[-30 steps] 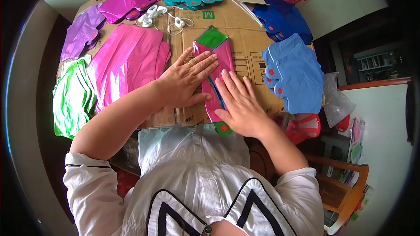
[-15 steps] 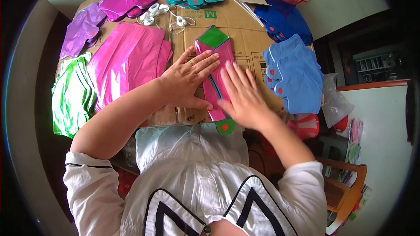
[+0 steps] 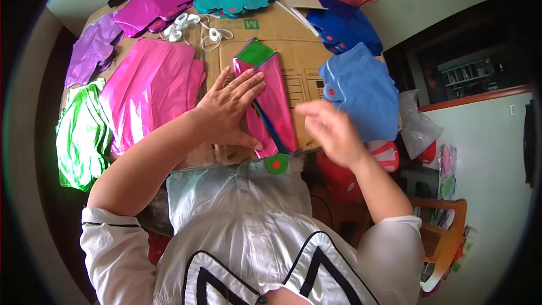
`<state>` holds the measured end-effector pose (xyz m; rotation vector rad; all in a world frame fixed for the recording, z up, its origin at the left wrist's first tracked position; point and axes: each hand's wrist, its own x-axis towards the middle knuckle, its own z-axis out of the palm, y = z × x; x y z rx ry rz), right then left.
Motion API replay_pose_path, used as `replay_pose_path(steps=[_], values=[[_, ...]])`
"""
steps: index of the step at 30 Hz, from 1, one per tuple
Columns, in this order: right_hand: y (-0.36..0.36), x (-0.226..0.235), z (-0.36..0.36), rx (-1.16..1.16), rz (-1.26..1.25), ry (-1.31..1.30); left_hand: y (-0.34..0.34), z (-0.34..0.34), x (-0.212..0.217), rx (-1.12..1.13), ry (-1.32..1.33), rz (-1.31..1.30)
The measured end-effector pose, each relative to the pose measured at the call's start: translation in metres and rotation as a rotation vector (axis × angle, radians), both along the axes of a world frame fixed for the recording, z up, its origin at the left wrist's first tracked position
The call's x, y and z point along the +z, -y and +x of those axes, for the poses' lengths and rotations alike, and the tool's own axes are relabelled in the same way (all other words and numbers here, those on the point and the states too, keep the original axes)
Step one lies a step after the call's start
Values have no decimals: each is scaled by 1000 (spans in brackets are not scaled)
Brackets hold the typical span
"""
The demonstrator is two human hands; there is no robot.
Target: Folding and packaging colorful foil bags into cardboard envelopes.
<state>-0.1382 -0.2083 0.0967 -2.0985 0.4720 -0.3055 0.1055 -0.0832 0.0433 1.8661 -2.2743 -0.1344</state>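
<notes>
the left hand (image 3: 230, 100) lies open on the pink foil (image 3: 278, 99), probably to hold it flat; the blurred right hand (image 3: 330, 130), just right, looks loosely open.

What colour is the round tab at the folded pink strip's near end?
Round tab: green, with a red dot. Best view: head.
</notes>
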Motion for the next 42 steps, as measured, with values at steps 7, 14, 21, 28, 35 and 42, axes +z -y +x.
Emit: replay_pose_path(steps=[7,14,21,28,35,42], values=[[50,-6,65,-254,606,-443,-3,-1,5,9,1,35],[32,-5,95,-263,646,-602,-9,2,2,15,-87,-16],[20,-22,74,-351,613,-299,-9,1,6,2,-190,-168],[-23,-1,54,-310,620,292,-19,-15,43,284,-1723,109],[-45,12,42,-337,457,404,-16,-43,63,233,-1753,135],[-51,23,27,-223,585,438,-30,-46,72,175,-1598,135]])
